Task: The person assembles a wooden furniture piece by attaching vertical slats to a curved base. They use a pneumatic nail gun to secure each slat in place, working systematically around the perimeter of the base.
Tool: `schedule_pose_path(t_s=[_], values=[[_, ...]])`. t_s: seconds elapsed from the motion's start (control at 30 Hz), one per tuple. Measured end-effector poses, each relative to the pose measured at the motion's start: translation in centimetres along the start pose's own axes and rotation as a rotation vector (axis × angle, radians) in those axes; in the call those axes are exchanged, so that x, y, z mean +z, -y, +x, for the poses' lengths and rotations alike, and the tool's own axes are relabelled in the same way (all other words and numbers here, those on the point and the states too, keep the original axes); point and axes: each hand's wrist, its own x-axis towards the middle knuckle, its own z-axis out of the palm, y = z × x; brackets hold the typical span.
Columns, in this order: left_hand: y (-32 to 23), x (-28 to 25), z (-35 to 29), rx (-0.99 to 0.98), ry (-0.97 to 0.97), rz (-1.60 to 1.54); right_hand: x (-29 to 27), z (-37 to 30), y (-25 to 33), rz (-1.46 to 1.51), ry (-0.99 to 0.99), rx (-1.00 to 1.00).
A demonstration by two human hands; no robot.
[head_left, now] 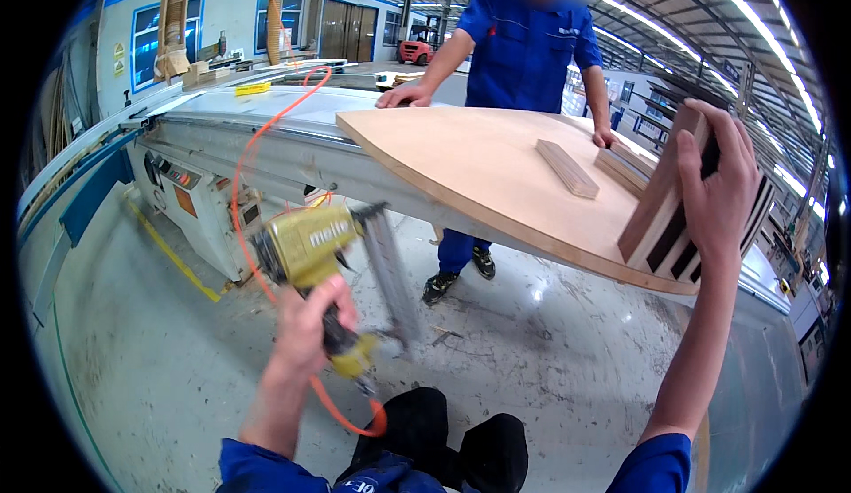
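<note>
In my left hand (308, 326) is a yellow and black pneumatic nail gun (312, 243), held by its grip in the air in front of the table. An orange air hose (238, 183) runs from its lower end. My right hand (720, 183) grips a stack of wooden strips (658, 196), light and dark layers side by side, tilted at the right end of a large curved board (452, 152). Thumb and fingers wrap over the stack's upper part. One loose wooden strip (567, 169) lies on the board, with several more strips (622, 170) beside the stack.
Across the board stands a co-worker in blue (523, 50), one hand (406, 96) at the board's far left edge, the other (605, 137) near the strips. The board rests on a long machine table (266, 129). A yellow box (253, 89) lies on it. The hose loops over the table.
</note>
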Motion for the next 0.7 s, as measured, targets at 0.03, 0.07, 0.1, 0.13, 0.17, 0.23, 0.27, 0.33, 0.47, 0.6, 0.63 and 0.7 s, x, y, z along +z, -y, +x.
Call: schedule_pose_path(t_s=[0.03,0.07,0.1,0.13,0.17,0.23,0.27,0.33,0.47,0.6,0.63,0.7], values=[[-2.1,-0.3,1.3,0.090,-0.061,0.273,0.2,-0.8,-1.1,-0.036,-0.010,-0.010],[-4.0,-1.1,2.9,0.173,-0.124,0.532,0.1,-0.6,-1.2,-0.028,-0.011,-0.023],[-5.3,-2.6,5.1,0.287,-0.140,0.719,-0.1,-0.5,-1.1,-0.027,0.000,-0.021],[-6.2,-4.3,7.5,0.399,-0.152,0.904,-0.1,-0.4,-0.8,-0.029,0.014,-0.019],[-6.6,-5.3,9.9,0.506,-0.189,1.103,-0.1,-0.4,-0.9,-0.044,0.019,-0.041],[-8.6,-6.2,14.2,0.635,-0.267,1.404,-0.2,-0.2,-1.0,-0.055,0.006,-0.072],[-9.3,-6.7,16.2,0.637,-0.301,1.500,0.0,-0.3,-1.0,-0.042,0.008,-0.057],[-10.0,-7.6,20.9,0.637,-0.322,1.656,0.0,-0.4,-1.1,-0.035,0.017,-0.034],[-10.1,-11.7,29.7,0.676,-0.240,1.959,-0.3,-0.2,-0.7,-0.004,0.035,-0.020],[-9.8,-11.4,33.9,0.471,-0.156,2.178,-0.4,-0.4,-0.9,-0.058,0.041,-0.023],[-9.4,-11.8,35.1,0.439,-0.120,2.171,-0.5,-0.2,-0.7,-0.035,0.034,-0.026],[-8.8,-11.6,36.6,0.400,-0.109,2.108,-0.6,-0.5,-0.7,-0.063,0.040,-0.018]])
